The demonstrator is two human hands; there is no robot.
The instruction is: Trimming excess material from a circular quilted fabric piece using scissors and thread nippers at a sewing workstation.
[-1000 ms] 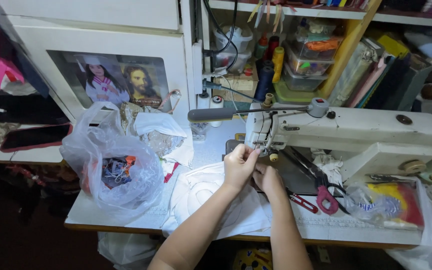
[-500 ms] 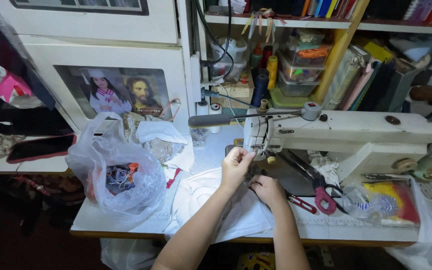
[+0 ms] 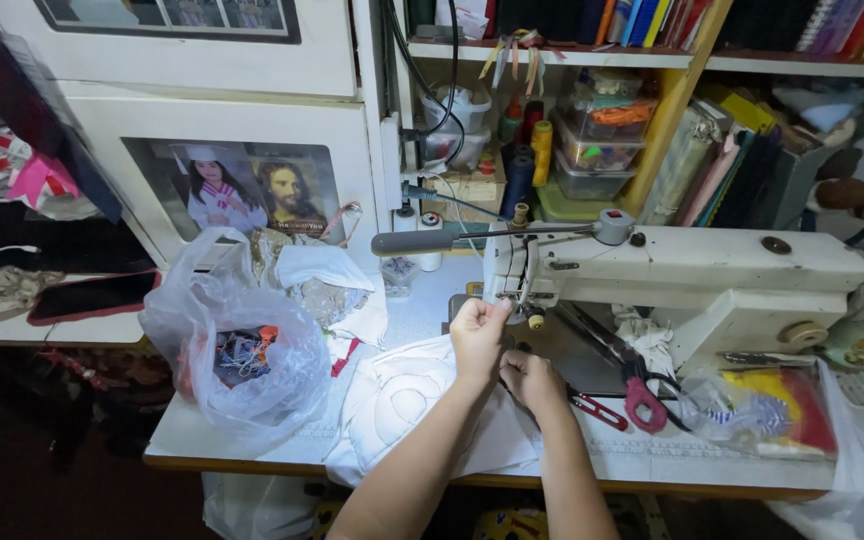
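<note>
We are pinching our left hand (image 3: pixel 479 335) at the sewing machine (image 3: pixel 692 285) needle area, apparently on thread too fine to see, while our right hand (image 3: pixel 530 380) is curling closed, pressing the white fabric (image 3: pixel 402 400) flat.

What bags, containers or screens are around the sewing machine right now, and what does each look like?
Clear plastic bag: left on the table, bulging, holding colourful bits.
Dark phone: far-left ledge, flat, red-edged.
Stacked clear tubs: shelf behind the machine.
Clear packet: right of the red-handled scissors, yellow and red inside.
</note>
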